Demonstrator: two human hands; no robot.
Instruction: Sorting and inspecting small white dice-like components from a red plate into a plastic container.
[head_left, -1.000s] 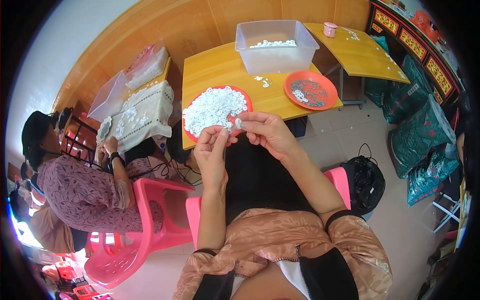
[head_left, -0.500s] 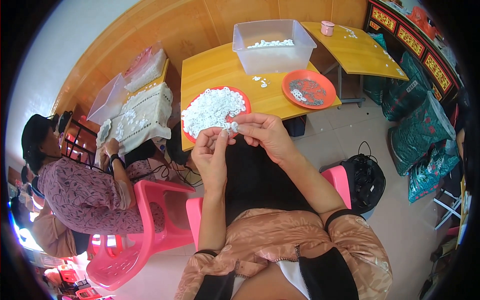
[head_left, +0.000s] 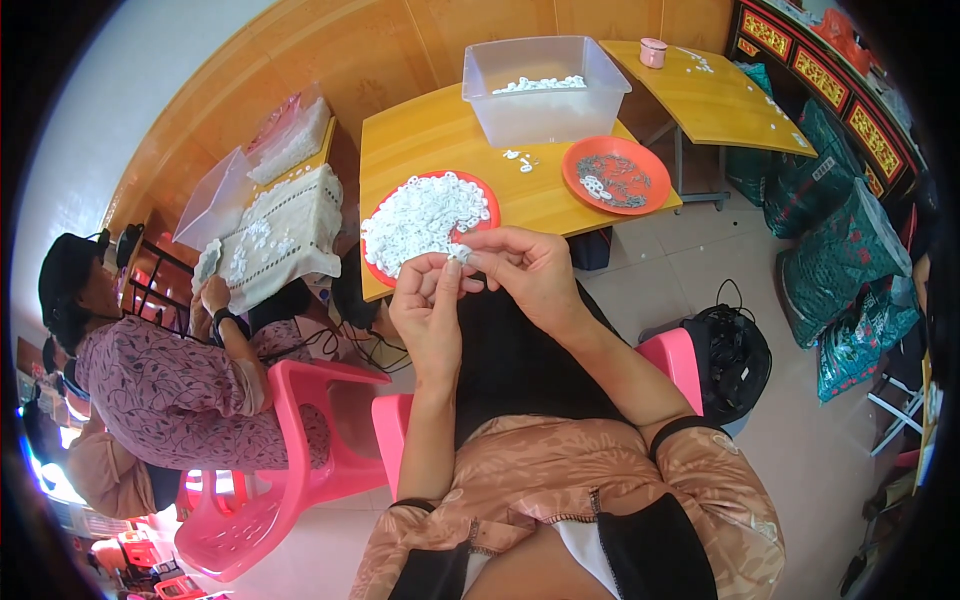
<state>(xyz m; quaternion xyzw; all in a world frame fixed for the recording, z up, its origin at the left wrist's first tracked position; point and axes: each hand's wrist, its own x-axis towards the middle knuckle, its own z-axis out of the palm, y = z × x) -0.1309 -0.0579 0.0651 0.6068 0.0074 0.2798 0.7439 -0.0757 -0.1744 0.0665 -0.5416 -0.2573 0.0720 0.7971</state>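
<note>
Close together over the near edge of the yellow table, my two hands meet at the fingertips. Between thumb and fingers, my left hand (head_left: 428, 305) pinches a small white plastic piece (head_left: 460, 254). My right hand (head_left: 530, 280) is closed at the same spot, its thumb and forefinger touching the piece from the right. The fingers partly hide the piece, so its exact kind does not show. Just beyond them, a heap of small white ring-like pieces (head_left: 425, 220) fills a red plate (head_left: 493, 200).
An orange plate (head_left: 655, 175) holds small grey metal pieces and some white ones. Behind stands a clear plastic bin (head_left: 545, 118) with white pieces. A co-worker (head_left: 180, 390) sits at left by a cloth-covered table (head_left: 300, 235). Green sacks (head_left: 840, 265) stand at right.
My fingertips have come closer together around the white piece. My right hand has turned slightly inward, and my left hand has shifted a little to the right.
</note>
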